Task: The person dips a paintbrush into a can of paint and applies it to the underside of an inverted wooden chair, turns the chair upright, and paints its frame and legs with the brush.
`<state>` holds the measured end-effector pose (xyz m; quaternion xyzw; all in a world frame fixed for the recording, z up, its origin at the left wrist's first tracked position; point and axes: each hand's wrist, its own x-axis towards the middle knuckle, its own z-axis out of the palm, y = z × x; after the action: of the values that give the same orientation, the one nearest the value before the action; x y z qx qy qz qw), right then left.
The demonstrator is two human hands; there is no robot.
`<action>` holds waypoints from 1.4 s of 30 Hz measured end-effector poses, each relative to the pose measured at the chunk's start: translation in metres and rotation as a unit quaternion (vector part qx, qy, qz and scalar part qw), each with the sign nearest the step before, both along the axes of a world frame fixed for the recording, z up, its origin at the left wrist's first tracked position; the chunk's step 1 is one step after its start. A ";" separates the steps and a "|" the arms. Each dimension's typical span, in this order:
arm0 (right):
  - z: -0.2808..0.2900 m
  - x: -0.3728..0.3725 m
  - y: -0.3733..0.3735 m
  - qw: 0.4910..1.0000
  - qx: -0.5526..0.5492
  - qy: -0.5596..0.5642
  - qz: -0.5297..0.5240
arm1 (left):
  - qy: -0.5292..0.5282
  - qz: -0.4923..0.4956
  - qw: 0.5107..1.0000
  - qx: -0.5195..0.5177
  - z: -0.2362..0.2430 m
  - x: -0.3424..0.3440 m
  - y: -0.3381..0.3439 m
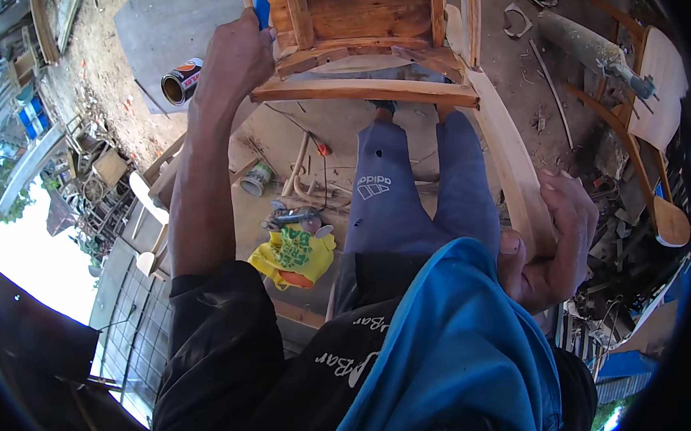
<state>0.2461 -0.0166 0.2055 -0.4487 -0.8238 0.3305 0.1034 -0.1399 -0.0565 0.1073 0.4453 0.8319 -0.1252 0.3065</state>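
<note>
A wooden chair frame (pixel 373 93) with a varnished panel (pixel 371 5) fills the top middle, above my legs. My left hand (pixel 242 54) is closed at the frame's left upper part, around a slim wooden piece beside a blue object (pixel 262 5) that I cannot identify. My right hand (pixel 556 241) grips a pale, curved, unfinished wooden leg (pixel 524 187) of the frame, low on the right, with fingers curled over its outer edge and thumb on the inner side.
An open can (pixel 182 83) lies at upper left, and another (pixel 256 179) beside sticks. A tool (pixel 293 217) lies by a yellow cloth (pixel 292 259). Chair parts (pixel 645 90) and a long cylinder (pixel 582 47) are at right, a wire grid (pixel 128 319) and scrap wood (pixel 105 164) at left.
</note>
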 end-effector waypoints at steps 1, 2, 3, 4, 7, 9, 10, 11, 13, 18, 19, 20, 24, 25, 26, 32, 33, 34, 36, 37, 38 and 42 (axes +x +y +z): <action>-0.001 0.000 0.000 1.000 -0.001 0.009 0.001 | 0.009 -0.030 1.000 -0.004 -0.008 -0.006 -0.012; -0.002 0.000 0.000 1.000 -0.007 0.016 0.013 | 0.018 -0.029 0.999 -0.005 -0.011 -0.007 -0.021; -0.001 -0.003 0.001 1.000 -0.010 0.010 0.028 | 0.015 -0.034 0.999 -0.037 -0.019 -0.003 -0.025; 0.000 -0.002 0.003 1.000 -0.010 0.010 0.027 | 0.015 -0.042 0.996 -0.071 -0.020 0.004 -0.026; 0.000 0.001 0.001 0.999 -0.016 0.013 0.026 | 0.005 -0.007 1.000 -0.028 -0.002 0.012 0.003; 0.002 0.003 0.000 1.000 -0.019 -0.003 0.023 | 0.024 0.004 1.000 -0.010 -0.007 0.011 0.002; 0.003 0.002 0.002 0.999 -0.018 0.006 0.026 | 0.054 -0.028 0.997 -0.041 -0.013 0.008 -0.008; 0.004 0.001 0.004 0.999 -0.015 0.007 0.032 | 0.077 -0.061 0.993 -0.071 -0.017 0.010 -0.008; 0.003 0.000 0.004 0.999 -0.013 0.002 0.034 | 0.026 -0.066 0.995 -0.066 -0.022 0.023 -0.008; 0.001 -0.008 0.001 1.000 0.002 -0.009 -0.020 | -0.200 0.044 0.979 -0.015 -0.034 0.093 0.031; 0.001 -0.007 0.002 1.000 0.003 -0.017 -0.020 | -0.282 0.105 0.954 0.010 -0.038 0.101 0.037; 0.002 -0.006 0.002 1.000 -0.009 -0.019 -0.010 | -0.291 0.104 0.951 0.010 -0.040 0.104 0.042; -0.001 -0.007 -0.001 0.999 -0.017 -0.023 -0.027 | -0.417 0.360 0.830 0.085 -0.055 0.124 0.052; 0.001 -0.009 -0.001 0.999 -0.016 -0.029 -0.026 | -0.412 0.389 0.819 0.086 -0.059 0.132 0.050; 0.002 -0.012 0.000 0.999 -0.010 -0.029 -0.036 | -0.407 0.418 0.808 0.087 -0.063 0.137 0.047; -0.002 -0.016 -0.002 0.994 0.011 -0.055 -0.091 | -0.302 0.264 0.914 0.056 -0.039 0.125 0.069; -0.001 -0.017 -0.003 0.993 0.015 -0.061 -0.099 | -0.335 0.293 0.892 0.081 -0.049 0.130 0.069; -0.002 -0.018 -0.004 0.993 0.016 -0.063 -0.100 | -0.338 0.293 0.891 0.081 -0.049 0.139 0.070; -0.004 -0.021 -0.006 0.989 0.023 -0.068 -0.133 | -0.364 0.284 0.885 0.062 -0.048 0.152 0.071; -0.004 -0.022 -0.008 0.987 0.025 -0.070 -0.145 | -0.357 0.291 0.884 0.081 -0.051 0.152 0.067; -0.004 -0.022 -0.009 0.985 0.020 -0.074 -0.154 | -0.360 0.291 0.883 0.080 -0.054 0.148 0.063; -0.002 -0.025 -0.012 0.982 0.020 -0.067 -0.174 | -0.350 0.254 0.899 0.068 -0.055 0.137 0.061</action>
<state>0.2207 -0.0288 0.2036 -0.6041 -0.7448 0.2599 0.1132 -0.0031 0.0049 0.0523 0.2538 0.7621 0.1778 0.5684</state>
